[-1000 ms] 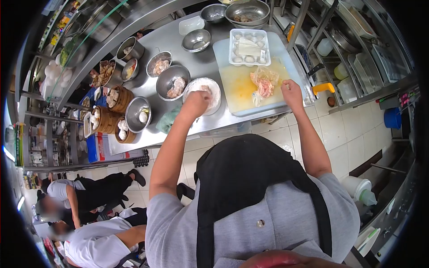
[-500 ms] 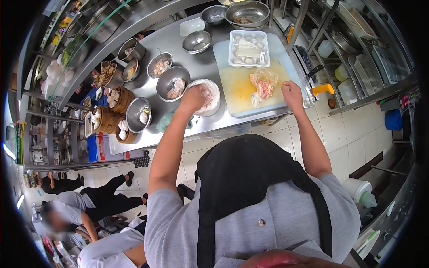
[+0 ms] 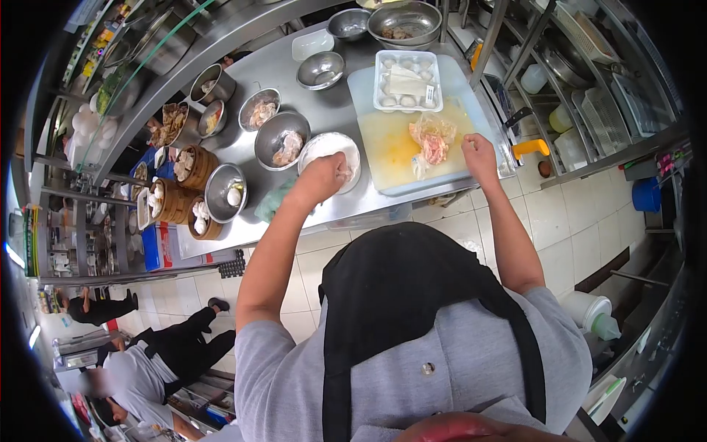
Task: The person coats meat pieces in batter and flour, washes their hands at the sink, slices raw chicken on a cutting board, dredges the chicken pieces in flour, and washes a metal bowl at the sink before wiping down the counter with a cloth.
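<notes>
My left hand [image 3: 324, 179] is closed over the near right side of a bowl of white powder [image 3: 322, 145]. Its fingers pinch a pinkish, powder-dusted piece of raw meat, mostly hidden by the hand. My right hand [image 3: 480, 155] is curled into a loose fist above the right edge of the cutting board [image 3: 383, 160], with nothing visible in it. Left of that hand, a clear plastic bag [image 3: 427, 130] with raw pink meat [image 3: 437, 149] lies on the board. A steel bowl [image 3: 266, 138] holding a lump of raw meat [image 3: 288, 149] stands left of the powder bowl.
A white egg tray [image 3: 406, 79] sits at the board's far end. Other steel bowls [image 3: 321, 71] and bamboo steamers [image 3: 197, 169] crowd the table's left and back. A yellow-handled tool [image 3: 531, 147] projects beyond the right edge. Co-workers stand lower left.
My left hand has shifted right and toward me. The pink meat seen in the powder bowl no longer lies there, and white powder shows instead. My right hand stays nearly still.
</notes>
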Demonstrator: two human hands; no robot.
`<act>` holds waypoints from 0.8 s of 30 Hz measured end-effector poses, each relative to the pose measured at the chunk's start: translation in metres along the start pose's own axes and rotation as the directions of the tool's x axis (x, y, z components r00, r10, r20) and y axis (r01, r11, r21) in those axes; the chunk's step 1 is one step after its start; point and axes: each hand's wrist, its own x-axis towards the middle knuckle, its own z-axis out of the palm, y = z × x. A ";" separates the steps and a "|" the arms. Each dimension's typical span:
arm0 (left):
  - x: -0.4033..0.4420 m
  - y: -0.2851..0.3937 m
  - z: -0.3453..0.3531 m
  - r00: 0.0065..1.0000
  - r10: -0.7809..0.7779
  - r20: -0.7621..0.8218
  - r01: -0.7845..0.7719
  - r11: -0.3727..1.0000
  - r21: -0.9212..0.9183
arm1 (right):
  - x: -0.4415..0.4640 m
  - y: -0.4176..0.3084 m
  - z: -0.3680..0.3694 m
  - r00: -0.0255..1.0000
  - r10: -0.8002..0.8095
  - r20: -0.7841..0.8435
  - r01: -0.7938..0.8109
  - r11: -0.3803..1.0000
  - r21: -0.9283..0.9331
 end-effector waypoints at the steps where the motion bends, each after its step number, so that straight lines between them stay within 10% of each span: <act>1: 0.000 0.001 0.001 1.000 -0.017 0.004 0.017 0.999 -0.034 | 0.000 0.001 0.000 1.000 0.014 0.002 -0.014 1.000 -0.013; 11: -0.007 -0.055 -0.076 0.909 -0.336 -0.246 0.129 0.788 -0.602 | 0.004 0.024 0.010 0.996 -0.085 -0.032 0.084 0.996 -0.008; 20: 0.015 -0.087 -0.067 0.880 -0.132 -0.456 0.208 0.971 0.120 | -0.001 0.006 0.005 0.994 -0.108 0.005 0.108 0.988 -0.108; 24: 0.060 -0.004 -0.029 0.904 0.123 -0.410 -0.105 0.992 0.067 | -0.003 -0.011 0.002 0.998 -0.049 0.042 0.054 0.991 -0.122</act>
